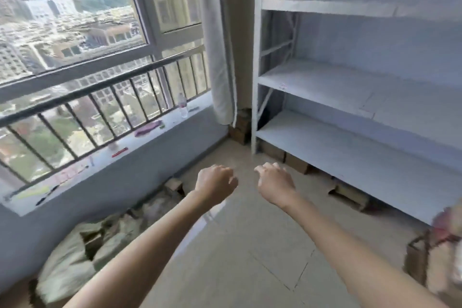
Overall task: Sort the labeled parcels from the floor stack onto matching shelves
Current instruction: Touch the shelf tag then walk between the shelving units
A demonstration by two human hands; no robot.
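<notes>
Both my arms reach forward over the tiled floor. My left hand (215, 184) and my right hand (275, 182) hang side by side with loosely curled fingers and hold nothing. A white metal shelf unit (325, 87) stands at the right with bare boards; a small label (282, 86) sits on the edge of its middle board. A pale sack with parcels (75, 257) lies on the floor at the lower left, below the window ledge. Brown cardboard boxes (297, 164) lie under the lowest shelf board.
A window ledge (155, 137) behind a dark railing carries a water bottle (183, 105), a purple item (147, 129) and pens. A rolled curtain (220, 57) hangs in the corner. A brown bag (420, 257) stands at the lower right. Pale floor tiles (250, 245) lie between sack and shelves.
</notes>
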